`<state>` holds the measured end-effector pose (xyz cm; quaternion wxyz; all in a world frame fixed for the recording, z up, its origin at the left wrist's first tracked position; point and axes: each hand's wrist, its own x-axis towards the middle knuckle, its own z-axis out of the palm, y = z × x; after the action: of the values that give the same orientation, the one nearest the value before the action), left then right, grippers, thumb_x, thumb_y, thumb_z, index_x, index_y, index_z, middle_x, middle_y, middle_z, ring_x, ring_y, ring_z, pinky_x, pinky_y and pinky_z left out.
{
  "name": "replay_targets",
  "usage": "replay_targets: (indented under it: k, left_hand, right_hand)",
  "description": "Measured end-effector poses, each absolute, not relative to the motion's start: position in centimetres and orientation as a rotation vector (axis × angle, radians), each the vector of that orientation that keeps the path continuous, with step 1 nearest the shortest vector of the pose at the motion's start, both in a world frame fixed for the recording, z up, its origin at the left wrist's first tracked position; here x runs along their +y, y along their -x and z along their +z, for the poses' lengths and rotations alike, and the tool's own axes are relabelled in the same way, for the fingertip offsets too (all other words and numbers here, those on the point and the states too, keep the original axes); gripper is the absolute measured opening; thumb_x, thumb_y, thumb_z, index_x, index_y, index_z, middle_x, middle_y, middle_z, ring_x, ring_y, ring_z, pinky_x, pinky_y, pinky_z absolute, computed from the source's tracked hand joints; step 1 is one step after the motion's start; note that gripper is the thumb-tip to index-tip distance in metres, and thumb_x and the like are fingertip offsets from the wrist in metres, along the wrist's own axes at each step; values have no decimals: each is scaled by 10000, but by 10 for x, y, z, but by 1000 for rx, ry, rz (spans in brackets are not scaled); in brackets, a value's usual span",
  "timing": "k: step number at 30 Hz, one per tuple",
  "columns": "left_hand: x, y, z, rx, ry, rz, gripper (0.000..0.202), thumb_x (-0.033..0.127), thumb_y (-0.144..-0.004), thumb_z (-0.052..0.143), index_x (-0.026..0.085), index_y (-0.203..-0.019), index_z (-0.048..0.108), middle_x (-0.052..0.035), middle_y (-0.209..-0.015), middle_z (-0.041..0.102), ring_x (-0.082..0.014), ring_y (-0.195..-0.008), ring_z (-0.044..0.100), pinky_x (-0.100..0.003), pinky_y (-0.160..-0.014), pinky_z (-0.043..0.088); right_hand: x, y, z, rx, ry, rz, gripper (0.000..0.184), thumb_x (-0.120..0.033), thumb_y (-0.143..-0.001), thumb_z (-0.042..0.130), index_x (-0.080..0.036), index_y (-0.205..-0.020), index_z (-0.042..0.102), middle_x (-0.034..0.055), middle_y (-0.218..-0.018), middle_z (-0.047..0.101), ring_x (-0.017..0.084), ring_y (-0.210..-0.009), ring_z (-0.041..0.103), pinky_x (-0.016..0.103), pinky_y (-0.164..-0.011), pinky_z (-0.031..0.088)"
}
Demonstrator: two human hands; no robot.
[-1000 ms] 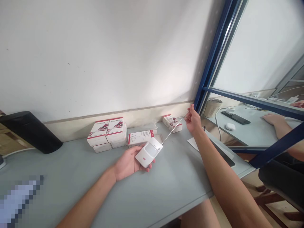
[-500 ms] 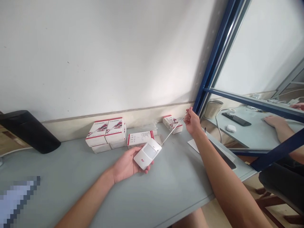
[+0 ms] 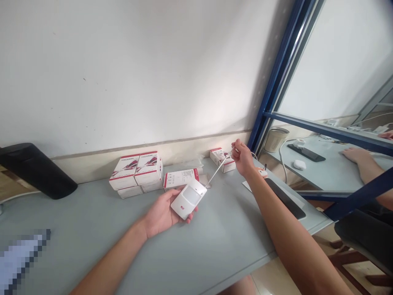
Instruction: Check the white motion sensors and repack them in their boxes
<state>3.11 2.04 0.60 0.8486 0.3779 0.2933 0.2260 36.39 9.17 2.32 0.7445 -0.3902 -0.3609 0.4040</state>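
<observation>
A white motion sensor (image 3: 189, 199) with a lens window and a small red mark rests in my left hand (image 3: 162, 213), whose fingers are wrapped around its lower end. From its upper corner a thin metal antenna (image 3: 217, 170) sticks out towards the upper right. My right hand (image 3: 242, 156) pinches the far end of that antenna between thumb and fingers. Behind the sensor, a white and red carton (image 3: 181, 178) lies on the grey table (image 3: 196, 254), partly covered by it. Another small printed box (image 3: 229, 164) stands just left of my right hand.
Stacked white and red boxes (image 3: 135, 174) stand against the wall. A black object (image 3: 37, 172) leans at the far left. Under my right forearm lies a dark flat device (image 3: 285, 198). A blue metal frame (image 3: 270, 90) borders the right; beyond it show a person's arm (image 3: 362, 164) and a tin (image 3: 276, 139).
My right hand has moved slightly left, closer to the sensor, and the visible length of antenna is shorter. The left hand with the sensor has barely shifted.
</observation>
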Motion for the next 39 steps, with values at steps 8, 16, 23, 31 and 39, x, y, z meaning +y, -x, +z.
replay_targets:
  k: [8, 16, 23, 31, 39]
  left_hand:
    - [18, -32, 7, 638, -705, 524, 458, 395, -968, 573, 136, -1345, 570, -200, -1002, 743, -287, -784, 693, -415, -780, 501]
    - [18, -33, 3, 642, -616, 651, 466, 384, -931, 584, 118, -1313, 599, -210, -986, 738, -288, -769, 681, -411, -763, 500]
    - [14, -33, 3, 626, -534, 714, 440, 350, -892, 578, 81, -1232, 651, -227, -986, 728, -305, -833, 676, -391, -725, 501]
    - [15, -35, 3, 615, -534, 756, 456, 395, -910, 550, 56, -1179, 692, -242, -943, 720, -296, -783, 655, -394, -733, 501]
    - [14, -40, 5, 634, -491, 815, 438, 372, -915, 571, 57, -1190, 701, -224, -985, 720, -264, -769, 647, -374, -740, 519]
  right_hand:
    - [91, -335, 13, -915, 903, 971, 444, -588, -795, 818, -227, -710, 574, -71, -595, 382, 82, -506, 216, 237, -456, 227]
    - [70, -283, 15, -1130, 946, 1078, 411, -485, -780, 829, -214, -653, 549, -15, -731, 600, 90, -559, 327, 256, -508, 242]
    - [49, -259, 25, -1357, 855, 1014, 456, -565, -882, 757, -226, -682, 527, -43, -648, 467, 116, -599, 367, 275, -570, 260]
    - [42, -250, 22, -1691, 1017, 851, 484, -610, -970, 626, -226, -689, 537, -10, -687, 547, 142, -620, 446, 289, -602, 331]
    - [57, -274, 14, -1668, 1734, 76, 609, -639, -974, 579, -270, -1458, 552, 102, -1249, 701, 254, -862, 667, 347, -696, 427]
